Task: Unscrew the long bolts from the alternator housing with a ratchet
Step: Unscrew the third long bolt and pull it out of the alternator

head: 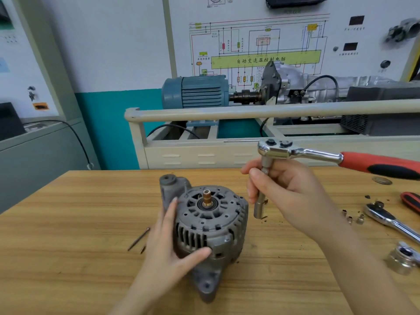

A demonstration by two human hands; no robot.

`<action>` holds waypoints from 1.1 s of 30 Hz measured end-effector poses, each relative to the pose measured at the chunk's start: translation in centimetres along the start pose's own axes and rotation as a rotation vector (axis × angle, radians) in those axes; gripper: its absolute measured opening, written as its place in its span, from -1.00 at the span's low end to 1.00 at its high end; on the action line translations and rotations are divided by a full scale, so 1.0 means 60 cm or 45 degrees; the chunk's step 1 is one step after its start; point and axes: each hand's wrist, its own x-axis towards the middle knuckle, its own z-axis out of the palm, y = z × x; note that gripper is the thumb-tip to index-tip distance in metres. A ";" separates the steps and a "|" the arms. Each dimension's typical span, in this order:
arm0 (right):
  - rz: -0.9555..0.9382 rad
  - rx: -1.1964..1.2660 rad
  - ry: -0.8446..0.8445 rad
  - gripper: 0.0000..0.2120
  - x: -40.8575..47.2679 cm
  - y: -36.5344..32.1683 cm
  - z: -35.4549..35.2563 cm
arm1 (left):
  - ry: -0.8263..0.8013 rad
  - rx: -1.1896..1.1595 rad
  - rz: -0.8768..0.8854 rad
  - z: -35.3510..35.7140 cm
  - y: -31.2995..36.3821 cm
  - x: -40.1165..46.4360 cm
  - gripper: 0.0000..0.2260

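Head view puts the alternator housing near the middle of the wooden counter, shaft end pointing up and slightly toward the camera, mounting ears at the far left and near bottom. The left hand braces its left flank, straight fingers lying up the side and the thumb pressed across the lower front.

Just right of the housing, apart from it, hangs the ratchet. Its extension and socket run nearly vertical, the socket mouth low beside the housing's right rim. The right hand has its grip curled around that extension; the red handle juts off to the right.

Two loose long bolts lie left of the left hand, so some appear already out. Judging by this, the socket must shift left and down onto a remaining bolt head, which I cannot pick out.
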 end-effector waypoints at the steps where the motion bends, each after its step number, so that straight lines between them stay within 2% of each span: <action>1: -0.009 -0.010 0.007 -0.81 0.000 0.000 0.001 | 0.021 -0.078 0.029 0.012 0.000 0.001 -0.13; 4: -0.044 -0.046 0.037 -0.88 0.002 0.001 0.004 | 0.156 -0.164 0.083 0.033 -0.004 -0.002 -0.26; 8: -0.044 -0.080 0.055 -0.88 0.002 0.011 0.017 | 0.215 -0.137 0.082 0.039 -0.005 -0.004 -0.27; 18: 0.206 -0.235 -0.213 -0.81 0.008 0.045 0.027 | 0.208 -0.092 0.047 0.033 0.017 -0.015 -0.25; 24: 0.199 -0.168 -0.264 -0.81 0.009 0.053 0.016 | 0.235 -0.116 -0.017 0.009 0.042 -0.020 -0.55; 26: 0.214 -0.121 -0.265 -0.80 0.009 0.054 0.017 | 0.192 -0.020 -0.019 -0.005 0.044 -0.021 -0.54; 28: 0.215 -0.123 -0.277 -0.80 0.010 0.056 0.018 | 0.215 0.230 0.057 -0.024 0.044 -0.024 -0.46; 30: 0.216 -0.146 -0.298 -0.80 0.012 0.055 0.019 | 0.330 0.499 0.207 -0.044 0.048 -0.023 -0.40; 31: 0.225 -0.157 -0.310 -0.80 0.012 0.054 0.020 | 0.381 0.498 0.267 -0.053 0.054 -0.021 -0.45; 33: 0.247 -0.176 -0.345 -0.80 0.012 0.052 0.020 | 0.366 0.294 0.340 -0.061 0.076 -0.015 -0.64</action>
